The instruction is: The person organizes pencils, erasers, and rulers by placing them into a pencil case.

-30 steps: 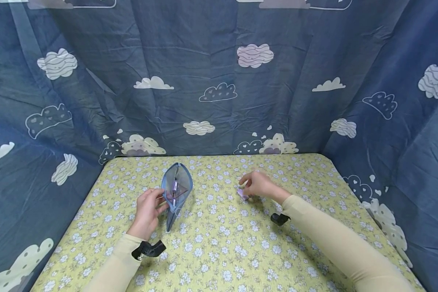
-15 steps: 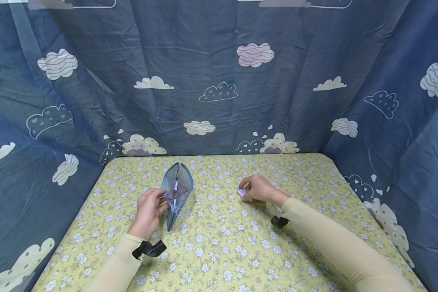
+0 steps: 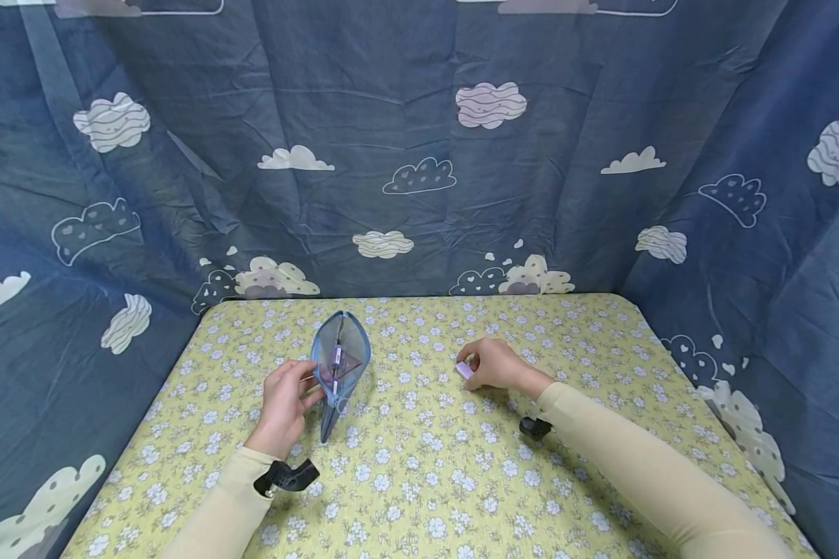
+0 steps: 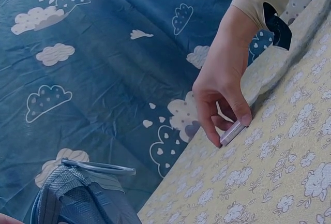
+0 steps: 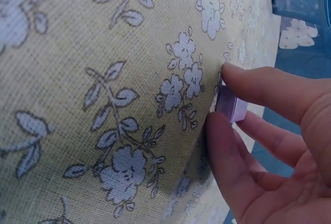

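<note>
My left hand (image 3: pixel 284 404) holds the near-left side of a blue-grey mesh zip pouch (image 3: pixel 327 425), its thumb and fingers at the rim. The pouch's mouth gapes upward, with a slim purple-and-white item (image 3: pixel 336 357) inside; its kind is too small to tell. Right of the pouch, my right hand (image 3: pixel 498 365) pinches a small light-purple rectangular block (image 5: pixel 231 104), which looks like an eraser, between thumb and fingers. In the left wrist view the block (image 4: pixel 232 132) is at the cloth's surface; whether it touches, I cannot tell.
A yellow flowered cloth (image 3: pixel 405 466) covers the table. Dark blue curtains (image 3: pixel 419 233) with cloud prints close off the back and both sides. Each wrist wears a black strap (image 3: pixel 287 475).
My right fingers, which were over the purple block, now pinch it by its ends, and it has turned slightly. The left hand and pouch stay in place.
</note>
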A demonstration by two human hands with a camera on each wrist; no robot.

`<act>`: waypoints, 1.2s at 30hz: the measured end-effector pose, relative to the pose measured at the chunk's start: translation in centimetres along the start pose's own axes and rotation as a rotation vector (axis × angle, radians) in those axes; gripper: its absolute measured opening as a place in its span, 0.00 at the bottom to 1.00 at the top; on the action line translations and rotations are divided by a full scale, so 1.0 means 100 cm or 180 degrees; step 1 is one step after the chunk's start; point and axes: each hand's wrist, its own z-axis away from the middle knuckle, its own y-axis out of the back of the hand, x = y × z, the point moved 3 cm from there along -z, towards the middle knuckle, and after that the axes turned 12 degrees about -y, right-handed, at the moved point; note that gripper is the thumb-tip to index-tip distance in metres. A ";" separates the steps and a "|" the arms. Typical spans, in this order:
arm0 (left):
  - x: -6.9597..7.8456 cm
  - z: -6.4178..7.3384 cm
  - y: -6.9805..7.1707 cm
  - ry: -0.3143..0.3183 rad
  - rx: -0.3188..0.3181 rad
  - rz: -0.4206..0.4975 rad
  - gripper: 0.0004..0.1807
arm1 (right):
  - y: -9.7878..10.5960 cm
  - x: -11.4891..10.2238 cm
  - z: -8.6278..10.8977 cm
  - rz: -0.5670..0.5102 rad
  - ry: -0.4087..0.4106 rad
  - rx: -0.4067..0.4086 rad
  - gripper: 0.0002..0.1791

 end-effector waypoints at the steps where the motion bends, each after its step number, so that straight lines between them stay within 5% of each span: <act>1: 0.000 0.000 0.000 0.0000 -0.0002 -0.0001 0.06 | 0.000 0.000 0.000 -0.0013 -0.0002 -0.0008 0.26; 36: 0.001 0.002 -0.002 0.0017 -0.0047 0.0007 0.06 | 0.001 0.011 0.001 -0.0488 -0.0112 0.0061 0.29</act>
